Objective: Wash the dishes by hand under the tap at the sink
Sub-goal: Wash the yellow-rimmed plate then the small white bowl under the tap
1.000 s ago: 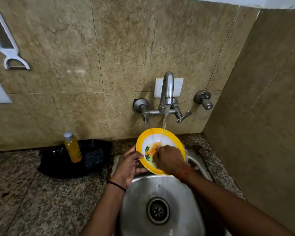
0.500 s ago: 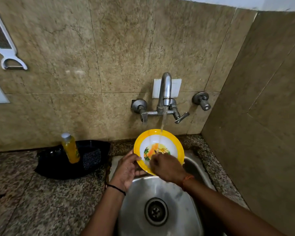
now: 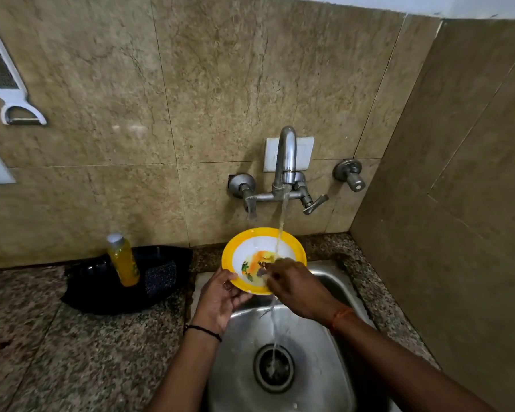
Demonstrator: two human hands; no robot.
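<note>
1. Beige stone-tiled wall corner, speckled granite counter [image 3: 57,352], round steel sink basin [image 3: 318,379] at 6 o'clock of frame.
2. Task item: round yellow-rimmed white plastic plate with orange-green floral print [image 3: 252,251], tilted toward the person, held over the basin's 12 o'clock edge, under the stream.
3. Left hand [image 3: 220,301] grips the plate rim at its 7 o'clock, thumb over the front edge, fingers curled behind.
4. Right hand [image 3: 298,285] is on the plate face at its 4 o'clock, fingers bent down against the surface, rubbing by the look of it; cannot tell whether they hold a scrubber.
5. Chrome wall-mounted gooseneck tap [image 3: 286,162] at 12 o'clock of the plate is running; water hits the plate centre and runs off the low rim to the drain [image 3: 273,368].
6. Doing it well, my judgement: keep the tilt so runoff goes to the drain, turn the rim through the left grip so the fingers cover the whole face and rim, and hold firmly, since a wet plate is slippery.
7. At 9 o'clock of the plate: black plastic tray [image 3: 101,289] with yellow dish-liquid bottle [image 3: 122,260] and dark scrub pad [image 3: 160,276].
</note>
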